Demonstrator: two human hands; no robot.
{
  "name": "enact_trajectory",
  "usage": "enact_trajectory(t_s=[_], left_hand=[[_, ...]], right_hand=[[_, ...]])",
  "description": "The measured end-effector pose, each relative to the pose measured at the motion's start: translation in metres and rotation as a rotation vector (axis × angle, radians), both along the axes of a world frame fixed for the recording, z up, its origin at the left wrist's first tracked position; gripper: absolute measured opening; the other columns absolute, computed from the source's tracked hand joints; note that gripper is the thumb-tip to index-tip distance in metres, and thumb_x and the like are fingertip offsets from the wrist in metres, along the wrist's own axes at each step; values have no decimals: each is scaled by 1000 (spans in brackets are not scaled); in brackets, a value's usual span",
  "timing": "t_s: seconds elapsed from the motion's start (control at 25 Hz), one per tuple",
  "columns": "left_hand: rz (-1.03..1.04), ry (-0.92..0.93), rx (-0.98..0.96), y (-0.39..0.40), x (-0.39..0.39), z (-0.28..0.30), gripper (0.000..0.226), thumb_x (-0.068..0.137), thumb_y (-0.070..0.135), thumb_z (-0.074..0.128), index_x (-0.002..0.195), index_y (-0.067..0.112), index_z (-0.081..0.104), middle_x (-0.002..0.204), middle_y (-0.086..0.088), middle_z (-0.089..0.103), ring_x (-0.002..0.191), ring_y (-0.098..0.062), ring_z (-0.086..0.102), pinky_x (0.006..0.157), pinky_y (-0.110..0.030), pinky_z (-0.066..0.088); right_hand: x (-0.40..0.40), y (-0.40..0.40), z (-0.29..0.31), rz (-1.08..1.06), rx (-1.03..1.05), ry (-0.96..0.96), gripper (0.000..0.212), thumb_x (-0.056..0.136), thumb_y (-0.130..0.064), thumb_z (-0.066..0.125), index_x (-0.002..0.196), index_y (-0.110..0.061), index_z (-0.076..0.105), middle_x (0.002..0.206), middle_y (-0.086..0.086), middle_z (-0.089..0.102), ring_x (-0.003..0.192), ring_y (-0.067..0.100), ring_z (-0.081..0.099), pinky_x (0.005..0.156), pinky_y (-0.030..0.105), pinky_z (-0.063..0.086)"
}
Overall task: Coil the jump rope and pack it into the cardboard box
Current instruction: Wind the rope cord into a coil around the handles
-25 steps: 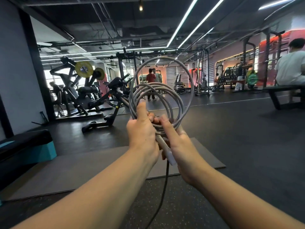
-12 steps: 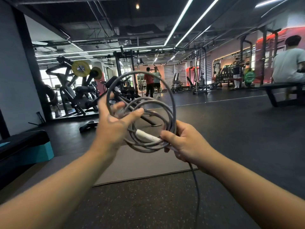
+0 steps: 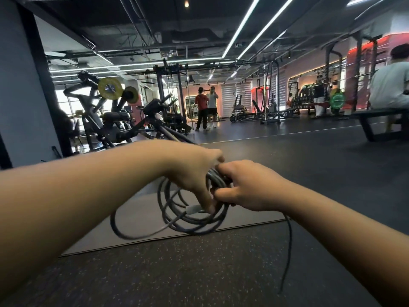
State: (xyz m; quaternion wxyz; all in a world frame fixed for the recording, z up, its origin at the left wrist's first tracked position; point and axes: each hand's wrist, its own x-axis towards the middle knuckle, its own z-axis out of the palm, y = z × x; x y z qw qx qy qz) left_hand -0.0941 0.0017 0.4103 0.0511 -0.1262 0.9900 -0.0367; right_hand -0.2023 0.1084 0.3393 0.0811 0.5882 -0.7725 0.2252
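Note:
The grey jump rope (image 3: 188,220) hangs in several loops below my hands, blurred by motion. My left hand (image 3: 194,171) grips the top of the coil from above. My right hand (image 3: 245,187) pinches the same bundle right beside it, the two hands touching. A white handle (image 3: 194,209) shows inside the coil under my left fingers. One loose strand (image 3: 287,251) trails down from my right hand toward the floor. No cardboard box is in view.
A grey mat (image 3: 141,213) lies on the dark speckled floor (image 3: 199,273) in front of me. Weight machines (image 3: 115,120) stand at the left. A black bench (image 3: 385,120) with a seated person (image 3: 389,85) is at the right. Two people (image 3: 207,109) stand far back.
The coil, held upright at chest height before, has swung down and now hangs below my hands. My left hand moved right and over the bundle until it met my right hand.

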Motion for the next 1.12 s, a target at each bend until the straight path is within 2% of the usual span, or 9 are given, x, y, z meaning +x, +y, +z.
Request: enact_trajectory(t_s=[0.12,0.28,0.4,0.56,0.68,0.76,0.84,0.96,1.12], left_hand=[[-55,116,255,-19,-2,-25,56,63,37,95,110,29,67,97,1,77,86,-21,72,81,-39,59],[-78,175,412,-26,4,-43,29,65,32,92,88,26,75,84,-1,77,76,-15,67,79,-36,51],[-66,188,412,-30,6,-39,25,68,33,91,86,24,76,84,-6,75,72,-10,61,75,-33,48],[-60,147,365,-37,9,-31,30,70,33,91,93,18,78,84,-4,77,72,-13,66,78,-37,51],[-17,144,450,-50,22,-22,29,72,27,90,97,18,79,69,4,71,50,-7,56,52,-21,46],[29,257,615,-58,28,-20,34,69,28,90,98,17,79,67,-2,62,41,-8,42,40,-20,34],[48,454,813,-60,30,-26,40,68,29,89,102,12,77,65,-8,55,40,-11,37,40,-23,30],[37,757,1069,-48,21,-42,32,77,23,84,101,5,74,52,0,51,40,-13,31,44,-27,28],[94,1089,1237,-30,2,-61,17,84,20,80,91,11,68,47,10,60,39,-8,36,44,-26,35]], right_hand=[[0,7,1,8,-19,50,17,79,-40,71,72,-30,60,64,-3,59,59,14,51,54,34,40],[-2,11,-4,60,-32,6,15,77,-44,71,68,-40,59,60,-7,59,57,8,51,56,35,43],[-5,11,0,143,-23,-44,13,86,-47,71,81,-36,68,67,-10,66,61,4,56,58,29,44],[-16,25,6,111,-18,-272,54,85,-72,51,92,-23,69,66,-3,71,51,0,57,51,16,41],[-40,38,-1,42,-138,-481,68,86,-77,45,75,-12,61,55,-1,51,45,12,41,46,21,34],[-53,41,-9,76,-233,-648,80,86,-81,41,80,-5,68,57,0,42,49,13,34,46,21,29],[-55,36,-20,173,-317,-826,85,83,-85,39,91,-8,73,64,-1,43,52,12,31,49,26,24],[-35,19,-35,274,-393,-934,70,71,-89,54,98,-28,75,72,-7,57,53,10,33,51,27,28],[-6,-7,-37,256,-508,-964,48,80,-62,73,103,-20,67,86,0,74,59,10,57,53,23,43]])
